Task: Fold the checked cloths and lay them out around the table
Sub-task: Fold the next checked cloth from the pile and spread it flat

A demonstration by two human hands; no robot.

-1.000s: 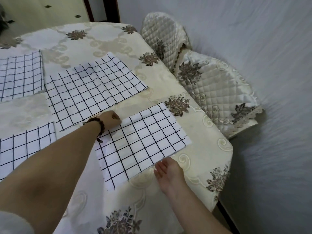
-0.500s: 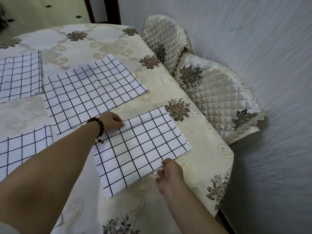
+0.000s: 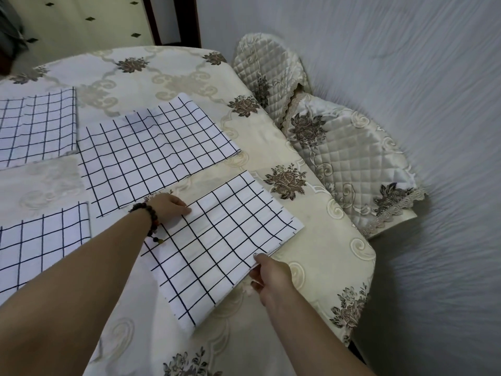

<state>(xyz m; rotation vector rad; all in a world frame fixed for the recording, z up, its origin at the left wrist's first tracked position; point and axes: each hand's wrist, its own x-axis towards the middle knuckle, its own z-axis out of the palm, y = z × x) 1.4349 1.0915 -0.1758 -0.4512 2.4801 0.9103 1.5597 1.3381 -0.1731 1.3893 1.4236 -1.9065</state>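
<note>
A folded white cloth with a black check (image 3: 225, 245) lies flat near the table's right edge. My left hand (image 3: 168, 208), with a bead bracelet at the wrist, rests its fingertips on the cloth's far left edge. At the cloth's near right edge my right hand (image 3: 268, 278) pinches the fabric, thumb on top and fingers beneath. Three more checked cloths lie flat: a larger one (image 3: 157, 156) just beyond, one (image 3: 35, 126) at the far left, one (image 3: 40, 240) at the near left.
The round table wears a cream floral tablecloth (image 3: 320, 240) that hangs over the edge. Two chairs with quilted cream covers, one (image 3: 352, 164) and another (image 3: 268, 66), stand tight against the table's right side. A grey wall (image 3: 433, 77) is close behind them.
My right hand turned over from lying palm-up by the cloth's near edge and took hold of that edge. My left hand stayed at the far left edge.
</note>
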